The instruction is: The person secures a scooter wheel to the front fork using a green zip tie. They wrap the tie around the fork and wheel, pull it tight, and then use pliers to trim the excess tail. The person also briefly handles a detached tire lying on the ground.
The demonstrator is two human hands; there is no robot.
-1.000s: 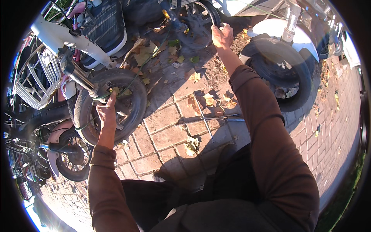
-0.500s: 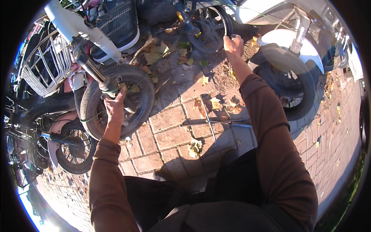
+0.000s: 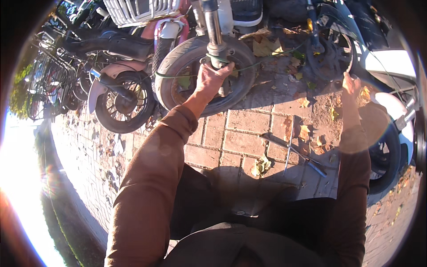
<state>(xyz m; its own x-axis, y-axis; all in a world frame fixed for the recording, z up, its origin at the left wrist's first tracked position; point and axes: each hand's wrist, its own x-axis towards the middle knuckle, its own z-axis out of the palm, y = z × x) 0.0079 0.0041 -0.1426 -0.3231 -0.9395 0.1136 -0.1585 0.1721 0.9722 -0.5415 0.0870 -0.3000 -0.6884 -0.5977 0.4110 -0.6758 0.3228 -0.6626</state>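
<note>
My left hand (image 3: 213, 75) is closed on the lower end of a silver front fork (image 3: 212, 33), beside the hub of an upright black-tyred wheel (image 3: 164, 80). A thin green cord (image 3: 278, 53) runs across that wheel. Farther right, my right hand (image 3: 350, 82) grips the edge of a dark wheel (image 3: 322, 64) with a blue strut; glare partly washes the fingers. Between my arms, long thin metal tools (image 3: 291, 144) lie crossed on the paving (image 3: 247, 122) among dry leaves.
Parked two-wheelers crowd the upper side: a white basket (image 3: 133, 11), a pink-fendered wheel (image 3: 124, 100) at left, and a white-fendered wheel (image 3: 384, 151) at right. A dark green strip (image 3: 66, 222) edges the paving at lower left, under strong sun glare.
The view has swung left, so the bikes, tools and both hands sit farther right in the picture, the fork also higher. Both hands stay on the same parts.
</note>
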